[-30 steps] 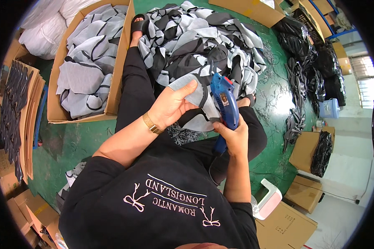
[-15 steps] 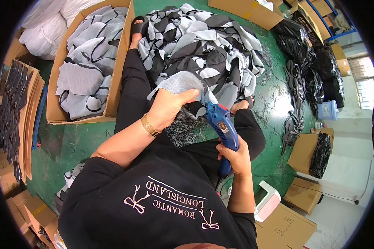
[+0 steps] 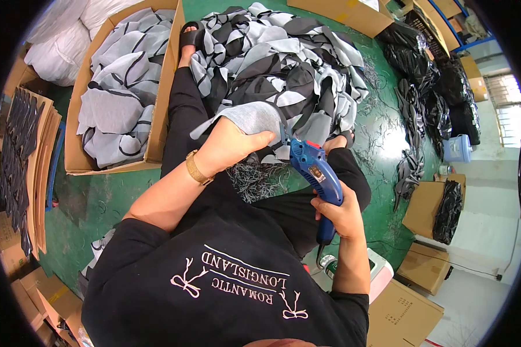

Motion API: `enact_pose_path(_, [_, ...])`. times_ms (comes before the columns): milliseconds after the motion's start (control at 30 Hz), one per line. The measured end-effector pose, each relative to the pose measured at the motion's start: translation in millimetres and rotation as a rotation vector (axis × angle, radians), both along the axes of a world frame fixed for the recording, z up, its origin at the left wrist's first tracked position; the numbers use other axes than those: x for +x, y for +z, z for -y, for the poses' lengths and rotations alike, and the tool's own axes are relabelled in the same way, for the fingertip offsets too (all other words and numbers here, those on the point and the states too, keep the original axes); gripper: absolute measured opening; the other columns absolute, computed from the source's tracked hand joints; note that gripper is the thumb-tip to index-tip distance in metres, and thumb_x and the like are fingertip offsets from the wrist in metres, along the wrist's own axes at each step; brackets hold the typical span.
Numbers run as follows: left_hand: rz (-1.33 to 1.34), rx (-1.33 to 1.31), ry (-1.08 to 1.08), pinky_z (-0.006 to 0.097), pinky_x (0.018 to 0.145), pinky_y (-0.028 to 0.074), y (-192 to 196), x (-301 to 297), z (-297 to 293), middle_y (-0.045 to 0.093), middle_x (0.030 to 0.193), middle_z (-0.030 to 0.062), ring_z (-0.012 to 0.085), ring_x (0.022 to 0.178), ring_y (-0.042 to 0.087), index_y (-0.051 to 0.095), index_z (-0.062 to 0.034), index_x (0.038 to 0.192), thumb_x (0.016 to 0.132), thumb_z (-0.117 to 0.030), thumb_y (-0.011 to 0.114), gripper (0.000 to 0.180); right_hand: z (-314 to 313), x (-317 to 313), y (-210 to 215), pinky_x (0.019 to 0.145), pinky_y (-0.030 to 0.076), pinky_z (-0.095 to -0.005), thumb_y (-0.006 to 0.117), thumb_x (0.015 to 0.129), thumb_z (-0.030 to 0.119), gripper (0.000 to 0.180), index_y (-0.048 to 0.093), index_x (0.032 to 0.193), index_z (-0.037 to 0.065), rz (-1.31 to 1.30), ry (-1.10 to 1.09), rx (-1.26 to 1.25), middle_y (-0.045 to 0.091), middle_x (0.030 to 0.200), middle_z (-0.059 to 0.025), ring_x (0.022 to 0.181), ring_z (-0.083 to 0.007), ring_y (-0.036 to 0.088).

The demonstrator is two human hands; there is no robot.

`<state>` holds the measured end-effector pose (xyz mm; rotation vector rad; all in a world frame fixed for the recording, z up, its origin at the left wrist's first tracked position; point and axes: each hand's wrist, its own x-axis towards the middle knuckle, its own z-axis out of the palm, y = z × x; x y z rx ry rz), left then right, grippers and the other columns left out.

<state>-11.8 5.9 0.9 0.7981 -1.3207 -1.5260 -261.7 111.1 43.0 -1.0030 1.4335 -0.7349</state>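
Note:
My left hand (image 3: pixel 234 146) is closed on a curved piece of light grey fabric (image 3: pixel 259 117), thumb on top, with a gold band at the wrist. My right hand (image 3: pixel 342 213) wraps round the handle of blue electric scissors (image 3: pixel 319 175) with a red part near the head. The scissors' head sits at the right edge of the fabric piece; whether the blades touch it is hard to tell. Beyond both hands, between my legs, lies a large heap of grey and black fabric pieces (image 3: pixel 263 61). Thin dark trimmings (image 3: pixel 252 182) lie on the floor under the hands.
To my left stands an open cardboard box (image 3: pixel 75 147) filled with grey fabric pieces with black edges. Black plastic bags (image 3: pixel 408 55) and a blue-lidded tub (image 3: pixel 458 149) line the right side. A pink and white stool (image 3: pixel 382 272) and a flat carton (image 3: pixel 402 312) are by my right elbow.
The electric scissors and my right hand have shifted right, away from my left hand. My left hand has moved slightly left with the fabric piece, whose left end now sticks out further.

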Motion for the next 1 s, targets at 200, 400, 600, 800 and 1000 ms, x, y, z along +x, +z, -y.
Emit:
enact_pose_path(200, [0.197, -0.182, -0.113, 0.024, 0.072, 0.047, 4, 7, 6, 0.065, 0.088, 0.0016, 0.0083, 0.078, 0.057, 0.065, 0.0002, 0.093, 0.079, -0.005, 0.066, 0.015, 2, -7, 5, 0.051, 0.047, -0.0255, 0.073, 0.073, 0.005, 0.037, 0.058, 0.106, -0.003, -0.092, 0.048, -0.007, 0.059, 0.077, -0.0036, 0.058, -0.01, 0.056])
enact_pose_path(400, [0.131, -0.117, -0.159, 0.026, 0.073, 0.047, 7, -1, -2, 0.064, 0.088, 0.0017, 0.0092, 0.079, 0.057, 0.064, 0.0003, 0.095, 0.079, -0.004, 0.064, 0.017, 15, 4, 3, 0.052, 0.047, -0.0253, 0.07, 0.073, 0.003, 0.035, 0.057, 0.105, -0.003, 0.016, -0.019, -0.078, 0.059, 0.078, -0.0037, 0.057, -0.0107, 0.056])
enact_pose_path(600, [-0.096, 0.09, -0.262, 0.027, 0.082, 0.047, -3, -12, -13, 0.063, 0.102, 0.002, 0.0104, 0.091, 0.058, 0.059, 0.0006, 0.111, 0.081, -0.001, 0.062, 0.03, 47, 27, -4, 0.058, 0.047, -0.0235, 0.076, 0.073, 0.011, 0.036, 0.058, 0.101, -0.003, 0.015, -0.1, -0.282, 0.061, 0.078, -0.0029, 0.063, -0.0092, 0.057])
enact_pose_path(800, [-0.212, 0.246, -0.31, 0.03, 0.085, 0.049, -9, -23, -25, 0.06, 0.114, 0.0037, 0.0118, 0.098, 0.059, 0.048, -0.0027, 0.127, 0.086, -0.006, 0.064, 0.043, 60, 43, -10, 0.064, 0.048, -0.0245, 0.078, 0.066, 0.01, 0.042, 0.059, 0.102, -0.002, -0.135, -0.067, -0.316, 0.062, 0.081, -0.0035, 0.07, -0.0092, 0.057])
enact_pose_path(1000, [-0.572, 0.655, -0.14, 0.031, 0.084, 0.049, -11, -32, -10, 0.063, 0.108, 0.003, 0.0143, 0.096, 0.061, 0.058, -0.004, 0.115, 0.085, -0.012, 0.069, 0.033, 53, 45, -14, 0.063, 0.048, -0.0259, 0.075, 0.069, 0.009, 0.038, 0.058, 0.101, -0.002, -0.029, -0.042, -0.261, 0.061, 0.08, -0.0041, 0.069, -0.0104, 0.058])
